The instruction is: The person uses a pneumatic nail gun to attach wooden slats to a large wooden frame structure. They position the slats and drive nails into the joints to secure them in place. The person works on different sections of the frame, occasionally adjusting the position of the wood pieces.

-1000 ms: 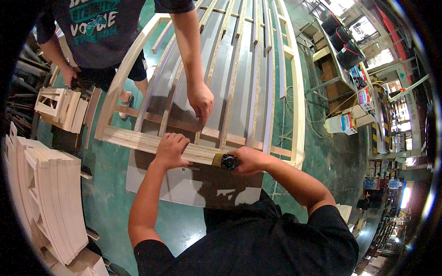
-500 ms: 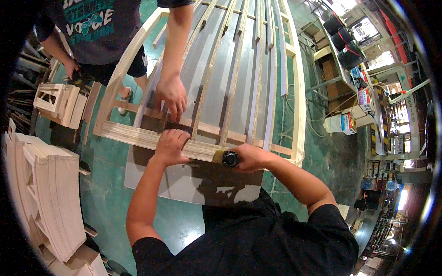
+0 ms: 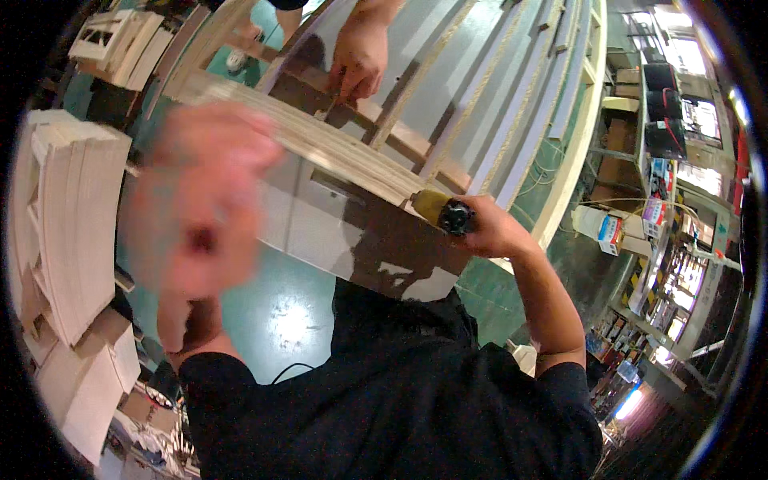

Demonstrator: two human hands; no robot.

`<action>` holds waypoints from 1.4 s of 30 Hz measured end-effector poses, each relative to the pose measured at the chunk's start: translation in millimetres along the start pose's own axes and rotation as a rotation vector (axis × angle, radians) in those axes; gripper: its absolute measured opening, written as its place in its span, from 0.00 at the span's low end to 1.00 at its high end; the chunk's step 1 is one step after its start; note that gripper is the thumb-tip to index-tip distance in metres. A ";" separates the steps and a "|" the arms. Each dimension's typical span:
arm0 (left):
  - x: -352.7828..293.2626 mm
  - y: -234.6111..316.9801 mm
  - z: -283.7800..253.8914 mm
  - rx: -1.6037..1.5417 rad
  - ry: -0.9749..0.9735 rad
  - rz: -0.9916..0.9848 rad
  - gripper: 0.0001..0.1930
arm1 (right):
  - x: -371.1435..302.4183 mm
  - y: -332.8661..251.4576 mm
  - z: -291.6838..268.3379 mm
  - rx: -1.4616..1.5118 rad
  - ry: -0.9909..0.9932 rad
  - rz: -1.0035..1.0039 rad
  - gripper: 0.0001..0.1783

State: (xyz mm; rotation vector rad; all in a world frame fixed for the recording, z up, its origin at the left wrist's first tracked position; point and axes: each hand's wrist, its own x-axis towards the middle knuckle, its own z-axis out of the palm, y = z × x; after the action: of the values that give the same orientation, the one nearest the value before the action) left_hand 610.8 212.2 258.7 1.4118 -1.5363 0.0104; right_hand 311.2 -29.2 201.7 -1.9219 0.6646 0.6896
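My right hand [image 3: 494, 228] is wrapped around a yellow-and-black power tool, apparently a nail gun [image 3: 436, 206]. The tool's front lies against the near rail [image 3: 320, 144] of a large pale wooden frame. Raised close to the camera on the left, my left hand [image 3: 208, 192] is smeared by motion, so its fingers cannot be read. It is off the rail. Across the rail, a co-worker's hand [image 3: 362, 60] reaches down to a crosswise brown strip [image 3: 456, 170], its fingers pinched near the rail's inner side. Several long slats [image 3: 424, 76] run away from me inside the frame.
A grey panel [image 3: 300, 216] sticks out on my side beneath the frame. Stacks of pale wooden pieces [image 3: 80, 216] stand at the left, with a smaller stack [image 3: 120, 44] behind. At right are a metal bench [image 3: 628, 136] and a white bucket [image 3: 598, 226].
My left hand has left the rail and come up towards the camera. My right hand keeps the nail gun at the rail. The view has turned, and the co-worker's torso is out of sight.
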 end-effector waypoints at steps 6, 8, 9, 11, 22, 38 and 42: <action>-26.8 -40.0 59.5 0.108 -0.167 -0.238 0.11 | 12.4 -21.5 -4.4 -0.078 0.019 -0.093 0.24; -54.0 -67.0 97.5 0.162 -0.325 -0.138 0.16 | 19.6 -22.7 -7.6 -0.115 0.047 -0.191 0.24; -62.1 -75.1 110.2 0.184 -0.361 -0.152 0.19 | 23.5 -22.8 -10.5 -0.084 0.028 -0.191 0.23; -72.0 -82.2 122.0 0.256 -0.425 -0.190 0.28 | 31.2 -31.5 -15.3 -0.029 -0.019 -0.198 0.23; -80.1 -95.3 150.5 0.393 -0.570 -0.172 0.47 | 66.8 -60.3 -21.0 -0.104 -0.018 -0.119 0.17; -67.0 -107.5 147.9 0.289 -0.693 -0.219 0.45 | 74.4 -47.9 -17.1 -0.085 0.034 -0.138 0.16; -61.7 -106.9 146.2 0.262 -0.752 -0.273 0.45 | 75.7 -51.9 -13.0 -0.092 0.047 -0.153 0.17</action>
State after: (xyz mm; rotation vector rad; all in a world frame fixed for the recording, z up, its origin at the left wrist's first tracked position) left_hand 586.1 137.1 84.4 1.9594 -1.9684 -0.5597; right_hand 402.3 -32.4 184.4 -2.0551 0.5159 0.5895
